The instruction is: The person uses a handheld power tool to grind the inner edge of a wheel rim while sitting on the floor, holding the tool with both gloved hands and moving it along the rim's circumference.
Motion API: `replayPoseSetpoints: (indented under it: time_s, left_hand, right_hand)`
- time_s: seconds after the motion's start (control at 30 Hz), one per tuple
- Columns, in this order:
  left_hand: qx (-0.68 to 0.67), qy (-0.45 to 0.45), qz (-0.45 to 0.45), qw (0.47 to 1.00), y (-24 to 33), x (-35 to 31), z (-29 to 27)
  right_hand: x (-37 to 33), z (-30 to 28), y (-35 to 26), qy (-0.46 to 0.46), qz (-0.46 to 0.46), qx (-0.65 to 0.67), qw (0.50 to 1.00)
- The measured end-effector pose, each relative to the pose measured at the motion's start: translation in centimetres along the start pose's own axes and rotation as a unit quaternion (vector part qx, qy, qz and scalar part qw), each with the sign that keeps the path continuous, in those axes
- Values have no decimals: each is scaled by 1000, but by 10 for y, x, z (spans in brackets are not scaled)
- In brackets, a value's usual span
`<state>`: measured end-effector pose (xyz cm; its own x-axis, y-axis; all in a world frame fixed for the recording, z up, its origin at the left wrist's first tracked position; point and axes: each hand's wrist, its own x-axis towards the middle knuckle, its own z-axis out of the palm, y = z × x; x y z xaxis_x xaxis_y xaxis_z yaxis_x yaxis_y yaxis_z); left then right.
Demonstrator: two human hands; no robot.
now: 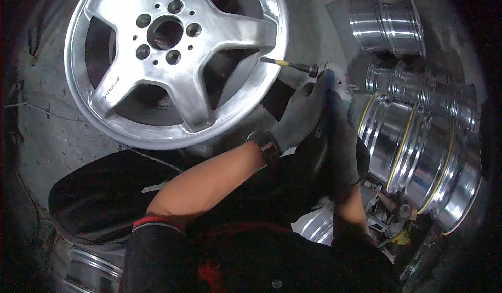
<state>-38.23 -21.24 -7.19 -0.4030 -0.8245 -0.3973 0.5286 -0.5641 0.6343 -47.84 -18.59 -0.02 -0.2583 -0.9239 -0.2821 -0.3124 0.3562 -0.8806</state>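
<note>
My left hand (300, 115), in a grey glove with a dark band at the wrist, is closed around the front of a die grinder (314, 71). From its dark collar a thin black shaft with a yellow band points left to the silver alloy wheel (180, 92). The shaft's tip overlaps the wheel's rim in view; I cannot tell whether it touches. My right hand (342, 149), also gloved and slightly blurred, is closed beside the left at the tool. Most of the tool's body is hidden by the gloves. The five-spoke wheel lies face up, its spokes partly brushed.
Shiny wheel barrels (387, 24) stand at the far right. Nearer lie more barrels with yellow bands (389, 141). Small metal parts (402, 212) lie close to my right forearm. Another rim (91, 267) is at the lower left. A thin wire (47, 110) crosses the grey floor.
</note>
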Motion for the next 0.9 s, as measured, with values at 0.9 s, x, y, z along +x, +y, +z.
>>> replayPoseSetpoints:
  time_s: [0.9]
  left_hand:
    - [-70, 53, -14, 996, -20, 10, 27]
  right_hand:
    - [-8, -7, -28, -60, 7, 32, 998]
